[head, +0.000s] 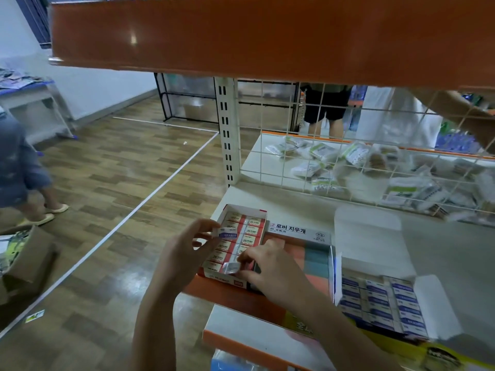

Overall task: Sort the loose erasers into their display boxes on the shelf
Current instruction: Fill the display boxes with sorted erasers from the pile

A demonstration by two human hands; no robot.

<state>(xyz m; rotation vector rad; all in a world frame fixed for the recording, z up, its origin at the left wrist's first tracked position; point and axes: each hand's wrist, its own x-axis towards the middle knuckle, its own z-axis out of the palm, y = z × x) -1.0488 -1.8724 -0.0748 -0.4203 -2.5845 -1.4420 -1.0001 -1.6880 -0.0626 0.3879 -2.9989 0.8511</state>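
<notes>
A red-and-white display box full of red-sleeved erasers sits at the left end of the white shelf. My left hand pinches a blue-sleeved eraser just above that box's left side. My right hand grips a wrapped eraser at the box's near end. Right of it lies a box with a Korean label holding coloured erasers. Further right, an open white box holds rows of blue-sleeved erasers.
An orange shelf board hangs overhead. A wire grid backs the shelf, with white packets behind it. People stand beyond the grid and at the far left. A cardboard box rests on the wooden floor at left. A lower shelf juts out below.
</notes>
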